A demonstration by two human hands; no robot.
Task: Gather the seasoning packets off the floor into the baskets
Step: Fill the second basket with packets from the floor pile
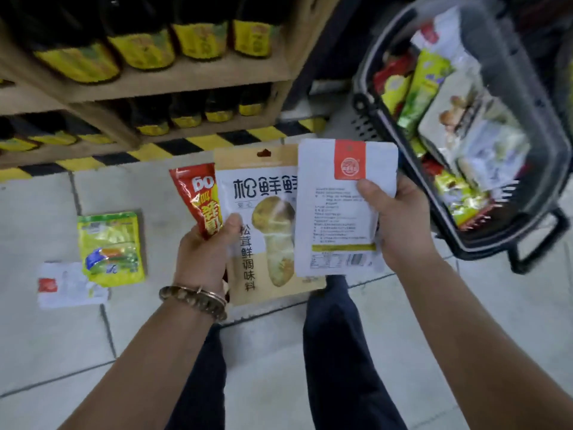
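Pale floor tiles (279, 367) run up to a strip of yellow-and-black tape (198, 144) at the foot of a wooden shelf (186, 79) stocked with dark bottles (142, 51) bearing yellow labels. At upper right we see a dark basket (367, 117) with a clear wall. It is well filled with packets in red, green-yellow and white, among them one picturing mushrooms (455, 113).

Two seasoning packets lie on the tiles well to the left of our left hand (204, 252). One is a green-yellow packet (110, 248). The other is a white floor packet (68, 285) with a red square, and the green-yellow one overlaps its upper right part.

Three more are up in our hands, above the floor and just left of the basket, none inside it. Our left hand grips a red packet (198, 197) and a large mushroom packet (266, 243) together, with the thumb pressed on the front and the fingers out of sight behind. A beaded bracelet (193, 301) sits on that wrist.

Our right hand (400, 221) holds a white printed packet (335, 212) with its back side towards us. The thumb lies across its text and the fingers are curled behind. This packet overlaps the right edge of the mushroom packet. Our dark trouser legs (338, 352) show below.
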